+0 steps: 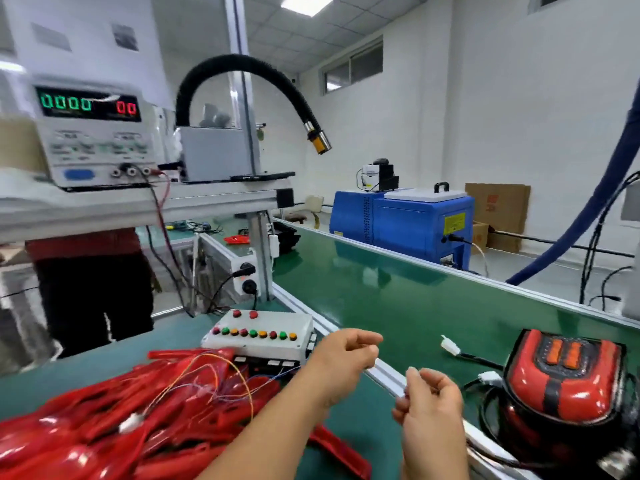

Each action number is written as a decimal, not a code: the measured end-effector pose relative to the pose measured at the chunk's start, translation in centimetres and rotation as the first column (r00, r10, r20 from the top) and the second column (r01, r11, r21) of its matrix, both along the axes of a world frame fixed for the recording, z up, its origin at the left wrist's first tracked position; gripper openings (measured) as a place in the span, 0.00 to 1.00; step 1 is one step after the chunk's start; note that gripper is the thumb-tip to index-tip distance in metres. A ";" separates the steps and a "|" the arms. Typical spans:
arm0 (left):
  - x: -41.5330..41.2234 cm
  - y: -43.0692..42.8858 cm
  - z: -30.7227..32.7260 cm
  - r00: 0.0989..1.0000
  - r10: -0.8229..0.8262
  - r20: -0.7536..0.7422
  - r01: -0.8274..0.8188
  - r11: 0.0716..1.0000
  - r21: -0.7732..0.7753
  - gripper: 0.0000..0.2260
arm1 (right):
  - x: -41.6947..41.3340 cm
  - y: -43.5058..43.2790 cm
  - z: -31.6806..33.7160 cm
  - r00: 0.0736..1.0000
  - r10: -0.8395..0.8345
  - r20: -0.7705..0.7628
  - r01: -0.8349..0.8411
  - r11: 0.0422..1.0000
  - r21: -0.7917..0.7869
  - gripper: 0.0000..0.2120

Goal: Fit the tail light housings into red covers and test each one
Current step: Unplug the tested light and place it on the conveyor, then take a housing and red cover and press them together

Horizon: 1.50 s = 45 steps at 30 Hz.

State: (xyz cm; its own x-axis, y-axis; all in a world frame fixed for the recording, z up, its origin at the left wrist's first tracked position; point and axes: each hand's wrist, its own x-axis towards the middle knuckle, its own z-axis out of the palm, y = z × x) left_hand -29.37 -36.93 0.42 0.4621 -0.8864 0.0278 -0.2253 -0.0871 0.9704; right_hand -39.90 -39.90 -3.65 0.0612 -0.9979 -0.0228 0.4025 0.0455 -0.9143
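An assembled tail light (564, 382), red cover with black housing and orange centre, lies on the green conveyor belt (398, 299) at the right, its black cable ending in a white connector (451, 346). A heap of red covers (114, 427) with thin coloured wires lies at the lower left. A white test box (259, 334) with coloured buttons stands behind the heap. My left hand (343, 358) hovers over the belt rail with loosely curled fingers, holding nothing. My right hand (429, 407) hangs beside it, fingers loosely curled, also holding nothing.
A power supply (93, 133) with lit digits sits on a shelf at the upper left, leads trailing down. A black flexible hose (242, 74) arches above. A blue machine (401, 223) stands beyond the belt. A person in red stands behind the bench (90, 289).
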 end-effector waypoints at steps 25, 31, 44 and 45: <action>15.4 31.2 -5.2 0.712 0.651 0.261 -0.657 0.750 -0.078 0.11 | 22.7 24.0 -4.1 0.712 0.473 -0.518 -0.692 0.600 -0.402 0.11; 16.0 31.4 -7.0 0.635 0.684 0.359 -0.701 0.705 -0.105 0.14 | 23.3 24.2 -5.8 0.687 0.295 -0.664 -0.723 0.368 -0.585 0.11; 29.7 41.7 -2.9 -0.063 0.948 0.313 -0.994 -0.032 -0.104 0.14 | 23.2 24.1 -5.8 0.712 0.258 -0.653 -0.702 0.249 -0.667 0.11; 30.7 42.5 -3.1 -0.081 0.942 0.325 -0.996 -0.067 -0.055 0.16 | 23.1 24.2 -5.8 0.706 0.263 -0.657 -0.708 0.249 -0.661 0.11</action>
State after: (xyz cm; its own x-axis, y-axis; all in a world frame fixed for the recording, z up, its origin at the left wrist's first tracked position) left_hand 1.34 5.54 -2.64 0.8447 0.4857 0.2249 0.0762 -0.5251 0.8476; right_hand -16.76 -15.75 -9.42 0.7497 -0.2537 0.6112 0.2612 -0.7352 -0.6256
